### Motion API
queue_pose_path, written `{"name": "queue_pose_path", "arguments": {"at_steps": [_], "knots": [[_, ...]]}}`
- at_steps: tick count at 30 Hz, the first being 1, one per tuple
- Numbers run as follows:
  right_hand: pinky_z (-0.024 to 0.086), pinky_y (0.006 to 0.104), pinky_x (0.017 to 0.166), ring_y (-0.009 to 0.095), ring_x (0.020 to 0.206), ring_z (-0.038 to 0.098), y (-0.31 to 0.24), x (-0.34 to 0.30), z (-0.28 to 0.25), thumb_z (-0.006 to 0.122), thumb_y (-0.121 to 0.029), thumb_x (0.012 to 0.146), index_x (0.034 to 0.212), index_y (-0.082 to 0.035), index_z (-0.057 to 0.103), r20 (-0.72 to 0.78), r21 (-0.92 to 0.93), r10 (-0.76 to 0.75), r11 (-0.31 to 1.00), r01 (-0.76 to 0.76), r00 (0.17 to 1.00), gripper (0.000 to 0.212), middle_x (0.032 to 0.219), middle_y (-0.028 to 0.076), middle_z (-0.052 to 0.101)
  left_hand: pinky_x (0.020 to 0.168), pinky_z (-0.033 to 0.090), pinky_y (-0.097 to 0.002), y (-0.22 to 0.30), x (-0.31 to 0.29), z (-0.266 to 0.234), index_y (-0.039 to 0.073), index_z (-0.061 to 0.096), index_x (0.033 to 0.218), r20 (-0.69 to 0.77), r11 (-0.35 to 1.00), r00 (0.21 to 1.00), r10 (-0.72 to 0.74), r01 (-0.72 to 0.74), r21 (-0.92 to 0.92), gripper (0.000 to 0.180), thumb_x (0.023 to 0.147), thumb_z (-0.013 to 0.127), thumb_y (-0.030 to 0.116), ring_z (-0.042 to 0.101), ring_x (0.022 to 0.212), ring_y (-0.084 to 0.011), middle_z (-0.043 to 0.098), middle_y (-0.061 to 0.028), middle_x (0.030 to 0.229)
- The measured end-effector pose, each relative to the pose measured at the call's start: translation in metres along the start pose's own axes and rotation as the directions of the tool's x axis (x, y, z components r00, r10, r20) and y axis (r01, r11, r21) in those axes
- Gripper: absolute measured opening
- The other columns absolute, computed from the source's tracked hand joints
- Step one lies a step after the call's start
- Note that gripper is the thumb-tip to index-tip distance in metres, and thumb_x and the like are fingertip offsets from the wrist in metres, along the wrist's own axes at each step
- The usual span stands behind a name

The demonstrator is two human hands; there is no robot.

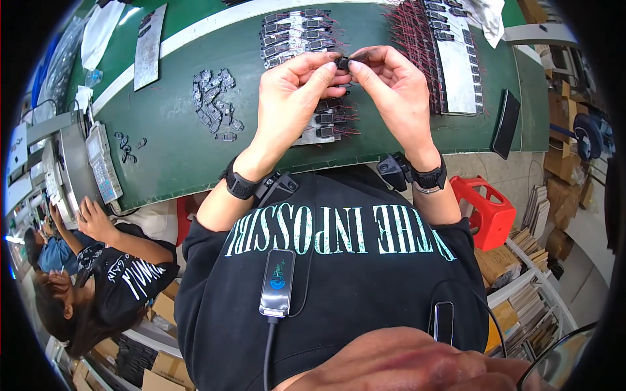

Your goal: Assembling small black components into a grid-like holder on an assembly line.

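A small black plastic part (342, 63) is pinched between the fingertips of both my hands over the workbench. My left hand (293, 98) is closed on its left side, thumb and forefinger together. On the other side, my right hand (396, 88) grips it with thumb and fingers; the fingertips hide most of its shape. Beneath the hands lies a pale metal plate (297, 29) bearing rows of small black modules (318, 31) with thin red wires. To the left, a loose pile of black parts (214, 104) rests on the green bench top (173, 166).
At right, another plate (458, 78) carries modules beside bundled red wires (417, 49). A dark phone-like slab (505, 124) lies near the bench's right end. A red stool (486, 212) stands below. A co-worker (98, 274) works at the left, beside a machine with a keypad (103, 163).
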State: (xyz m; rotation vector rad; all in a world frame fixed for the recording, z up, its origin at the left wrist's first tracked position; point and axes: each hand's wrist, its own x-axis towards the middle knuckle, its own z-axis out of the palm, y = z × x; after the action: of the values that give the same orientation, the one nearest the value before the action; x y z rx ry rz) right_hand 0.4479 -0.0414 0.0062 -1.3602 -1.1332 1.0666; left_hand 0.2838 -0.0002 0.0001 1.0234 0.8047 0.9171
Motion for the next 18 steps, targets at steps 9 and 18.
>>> {"name": "queue_pose_path", "arguments": {"at_steps": [9, 18], "knots": [[0.050, 0.0194, 0.079, 0.006, 0.088, 0.062, 0.0012, 0.0004, -0.0041, 0.065, -0.005, 0.093, 0.106, 0.002, 0.064, 0.038, 0.037, -0.021, 0.999, 0.020, 0.999, 0.015, 0.098, 0.002, 0.066, 0.078, 0.060, -0.0268, 0.0014, -0.0019, 0.0002, -0.009, 0.062, 0.116, 0.001, 0.999, 1.000, 0.010, -0.010, 0.032, 0.024, 0.096, 0.059, 0.005, 0.071, 0.091, -0.0185, 0.070, -0.0153, 0.102], [0.049, 0.0187, 0.078, 0.005, 0.087, 0.061, -0.0025, -0.0011, -0.0083, 0.065, -0.004, 0.092, 0.103, 0.001, 0.064, 0.066, -0.023, -0.014, 1.000, 0.016, 0.998, 0.012, 0.097, 0.001, 0.066, 0.077, 0.059, -0.0259, -0.0013, -0.0046, 0.0036, -0.007, 0.064, 0.115, 0.009, 0.987, 0.997, 0.070, -0.071, 0.142, 0.023, 0.096, 0.058, 0.004, 0.070, 0.090, -0.0164, 0.070, -0.0125, 0.101]]}}
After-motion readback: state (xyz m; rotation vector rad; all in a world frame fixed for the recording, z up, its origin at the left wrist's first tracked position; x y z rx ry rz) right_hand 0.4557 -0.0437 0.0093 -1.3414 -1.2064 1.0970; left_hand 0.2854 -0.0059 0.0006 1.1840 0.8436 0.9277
